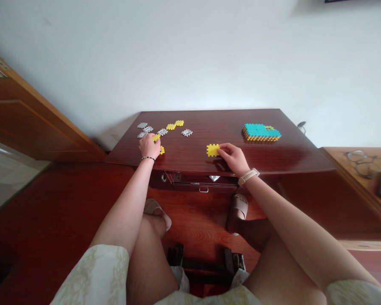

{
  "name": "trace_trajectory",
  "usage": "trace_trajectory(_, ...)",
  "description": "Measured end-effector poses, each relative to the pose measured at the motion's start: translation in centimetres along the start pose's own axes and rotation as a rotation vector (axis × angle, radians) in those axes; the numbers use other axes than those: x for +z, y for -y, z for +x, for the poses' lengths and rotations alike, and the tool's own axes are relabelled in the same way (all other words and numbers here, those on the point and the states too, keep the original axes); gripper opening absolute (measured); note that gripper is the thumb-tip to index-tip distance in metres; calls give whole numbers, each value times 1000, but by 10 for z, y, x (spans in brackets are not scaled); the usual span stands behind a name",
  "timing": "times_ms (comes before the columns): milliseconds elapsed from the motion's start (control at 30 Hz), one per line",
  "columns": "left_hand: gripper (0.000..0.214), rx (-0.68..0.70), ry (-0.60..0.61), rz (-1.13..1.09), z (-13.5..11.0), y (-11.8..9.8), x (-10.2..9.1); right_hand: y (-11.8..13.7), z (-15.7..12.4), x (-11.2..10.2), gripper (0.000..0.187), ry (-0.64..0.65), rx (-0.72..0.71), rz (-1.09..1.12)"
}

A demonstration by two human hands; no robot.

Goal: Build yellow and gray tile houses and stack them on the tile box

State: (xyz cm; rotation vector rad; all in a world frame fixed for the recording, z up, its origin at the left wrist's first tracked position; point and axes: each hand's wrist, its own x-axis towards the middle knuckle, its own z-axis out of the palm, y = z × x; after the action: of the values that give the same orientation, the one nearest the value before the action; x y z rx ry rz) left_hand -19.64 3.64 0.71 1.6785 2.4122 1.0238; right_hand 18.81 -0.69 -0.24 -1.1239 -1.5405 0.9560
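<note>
My right hand [232, 157] pinches the right edge of a yellow interlocking puzzle tile [212, 150], near the front of the dark wooden desk. At the left, my left hand [149, 146] has its fingers curled on another yellow tile [155, 137]. A further yellow piece [162, 150] shows partly from beside that hand. Beyond it lie grey tiles with dark markings, one of them a loose grey tile [187, 132], and two more yellow tiles, including a far yellow tile [179, 123].
On the desk's right side stands a stacked block of tiles [262, 131], teal on top with yellow and orange layers below. A wooden surface [352, 163] at the right carries glasses [363, 163] and a dark object. The wall runs behind the desk [219, 123]; a wooden door [25, 110] is at left.
</note>
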Motion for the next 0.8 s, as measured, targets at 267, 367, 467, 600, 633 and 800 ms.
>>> trace_trajectory(267,45,70,137,140,-3,6,9,-3,1,-5,51,-15,46,89)
trace_trajectory(367,43,105,132,169,-7,4,10,-3,1,-5,53,-13,57,107)
trace_trajectory(467,40,122,109,192,-12,-2,10,-1,1,-3,53,11,68,127)
trace_trajectory(600,31,151,110,219,-15,-10,8,0,0,-1,51,16,62,116)
trace_trajectory(633,28,160,117,218,-15,-11,8,1,0,-1,50,15,59,111)
trace_trajectory(800,15,131,134,185,-13,-17,7,2,0,0,49,14,49,103)
